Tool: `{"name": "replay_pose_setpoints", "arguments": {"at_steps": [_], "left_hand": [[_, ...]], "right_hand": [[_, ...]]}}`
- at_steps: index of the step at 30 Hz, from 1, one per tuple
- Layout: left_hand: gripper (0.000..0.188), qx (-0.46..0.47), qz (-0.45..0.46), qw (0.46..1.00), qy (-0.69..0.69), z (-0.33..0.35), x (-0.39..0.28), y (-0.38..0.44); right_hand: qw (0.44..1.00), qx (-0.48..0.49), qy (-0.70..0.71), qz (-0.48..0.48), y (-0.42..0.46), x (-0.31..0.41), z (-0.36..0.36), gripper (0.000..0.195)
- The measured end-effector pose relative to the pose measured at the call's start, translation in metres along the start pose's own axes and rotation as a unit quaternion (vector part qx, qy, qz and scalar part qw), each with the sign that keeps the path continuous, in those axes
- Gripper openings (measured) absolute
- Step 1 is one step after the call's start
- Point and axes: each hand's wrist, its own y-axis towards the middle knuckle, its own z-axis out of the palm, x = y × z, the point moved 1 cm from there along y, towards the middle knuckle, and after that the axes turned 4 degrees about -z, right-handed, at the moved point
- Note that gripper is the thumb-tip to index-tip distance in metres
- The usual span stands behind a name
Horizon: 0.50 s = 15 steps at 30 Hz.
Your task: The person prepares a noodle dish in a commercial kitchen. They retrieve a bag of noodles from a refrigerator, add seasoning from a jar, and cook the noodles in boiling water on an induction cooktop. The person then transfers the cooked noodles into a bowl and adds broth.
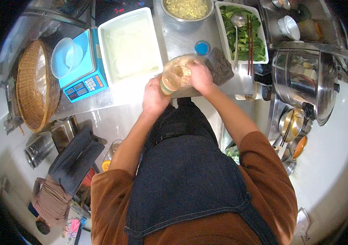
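Observation:
My left hand (155,98) grips a small clear jar (171,83), tilted, with a pale greenish band near its base. Against it is a clear plastic bag (177,62) holding pale, dry-looking pieces (185,73). My right hand (201,76) is at the bag's right side with its fingers curled in over the pale pieces. Whether those fingers pinch anything is hidden. Just beyond my hands, a round blue lid (202,48) lies on the steel table (177,36). A dark bag (220,68) sits right beside my right hand.
A white tub (103,46) of pale strands in liquid stands left, beside a blue digital scale (85,87) bearing a clear bowl (66,58). Ahead are a metal bowl (189,20) of bean sprouts and a tray (266,50) of greens. A large steel pot (305,79) stands right; another person (56,190) is behind left.

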Motion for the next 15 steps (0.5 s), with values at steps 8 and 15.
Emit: {"name": "replay_pose_setpoints", "arguments": {"at_steps": [8, 15], "left_hand": [[0.06, 0.028, -0.033, 0.99, 0.134, 0.01, -0.017, 0.017], [0.058, 0.044, -0.035, 0.987, 0.153, 0.015, -0.029, 0.024]], "right_hand": [[0.973, 0.07, 0.214, -0.053, 0.013, 0.007, -0.046, 0.042], [0.938, 0.169, 0.237, -0.189, 0.028, 0.006, -0.059, 0.049]]}}
